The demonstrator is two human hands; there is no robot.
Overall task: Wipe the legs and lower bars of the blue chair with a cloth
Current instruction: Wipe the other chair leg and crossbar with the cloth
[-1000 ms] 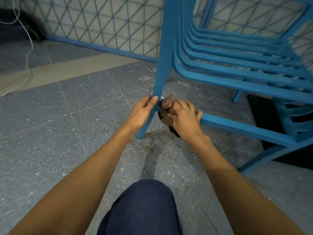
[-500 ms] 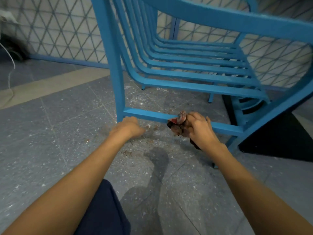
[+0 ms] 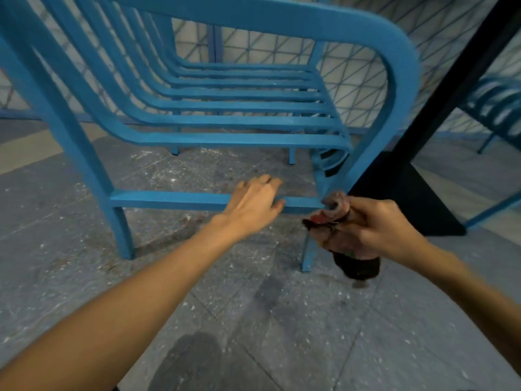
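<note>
Dusty grey speckled floor (image 3: 84, 277) spreads underfoot. Near right, the right hand (image 3: 380, 224) is clamped on a bunched dark cloth (image 3: 338, 230), held where the low bar (image 3: 169, 199) meets the right leg (image 3: 308, 255). Just left, the left hand (image 3: 253, 201) curls round that bar. Beyond stand the blue chair (image 3: 225, 119), then a mesh wall (image 3: 352, 66).

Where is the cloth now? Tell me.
Right of centre in the head view, the cloth is bunched in the right hand at the right end of the lower bar, by the chair leg; the left hand holds that bar beside it.
</note>
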